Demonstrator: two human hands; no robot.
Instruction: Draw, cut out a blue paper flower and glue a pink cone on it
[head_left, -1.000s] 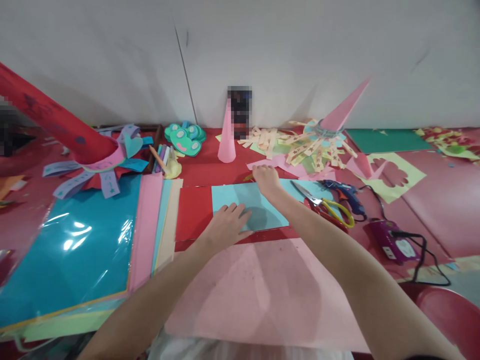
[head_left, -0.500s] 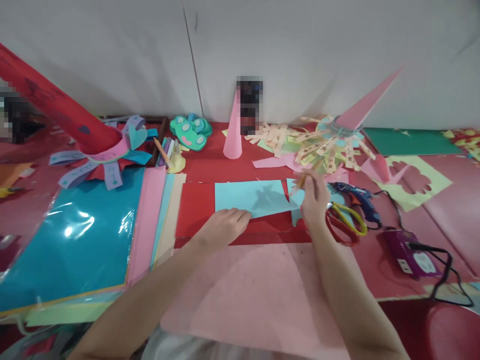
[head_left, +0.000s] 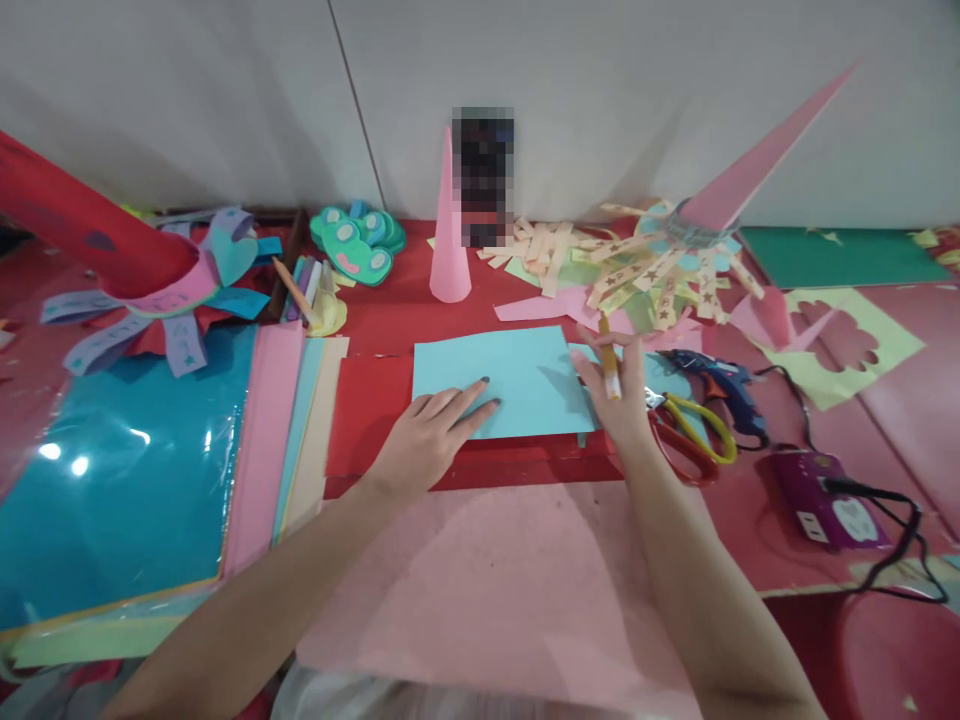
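A light blue sheet of paper lies on a red board in front of me. My left hand rests on its lower left part, fingers stretched out over the paper. At the sheet's right edge, my right hand is closed around a yellow-brown pen, which points upward between the fingers. That hand's fingertips are at the paper's edge; I cannot tell how firmly they touch it. Just right of it lie scissors with red and yellow handles, partly over blue paper scraps.
A glue gun and a purple power box with a black cord lie at right. A pink paper cone stands behind the sheet. Packaged blue sheets are at left. Cut paper strips lie near the wall.
The blue paper has turned, and more of it shows toward me. My left hand's fingers have spread onto it. My right hand has come down to its right edge, the pen tipped more upright.
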